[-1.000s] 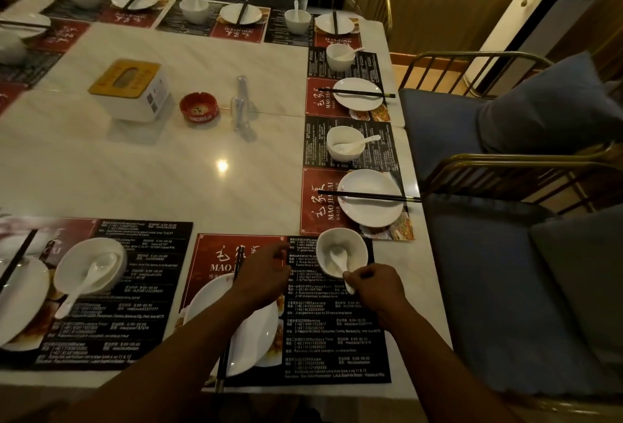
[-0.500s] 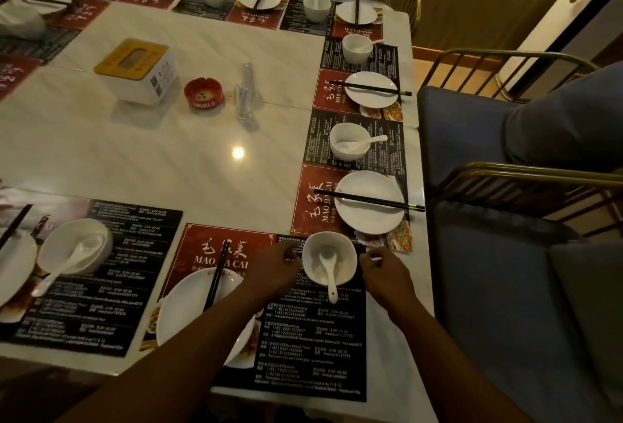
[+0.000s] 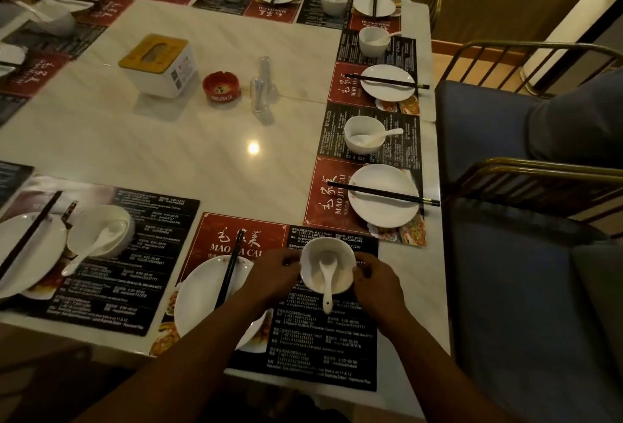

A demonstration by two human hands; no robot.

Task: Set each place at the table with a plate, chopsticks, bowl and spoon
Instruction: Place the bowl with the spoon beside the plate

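Note:
A white bowl [image 3: 317, 254] stands on the black half of the nearest placemat [image 3: 323, 345], with a white spoon [image 3: 327, 287] in it, handle pointing toward me. My left hand [image 3: 271, 276] grips the bowl's left rim and my right hand [image 3: 377, 282] grips its right rim. To the left, a white plate [image 3: 199, 294] lies on the same mat with black chopsticks [image 3: 231, 267] across it; my left forearm covers part of the plate.
Other places round the marble table [image 3: 188, 159] hold plates, bowls, spoons and chopsticks, the nearest at right [image 3: 382, 195] and left [image 3: 97, 235]. A tissue box [image 3: 156, 65], red ashtray [image 3: 221, 87] and clear bottles [image 3: 261, 95] stand mid-table. Blue cushioned chairs [image 3: 526, 287] flank the right side.
My right hand left the spoon handle and went to the bowl's right rim. My left hand came up to the left rim. The spoon now lies straight, handle toward me.

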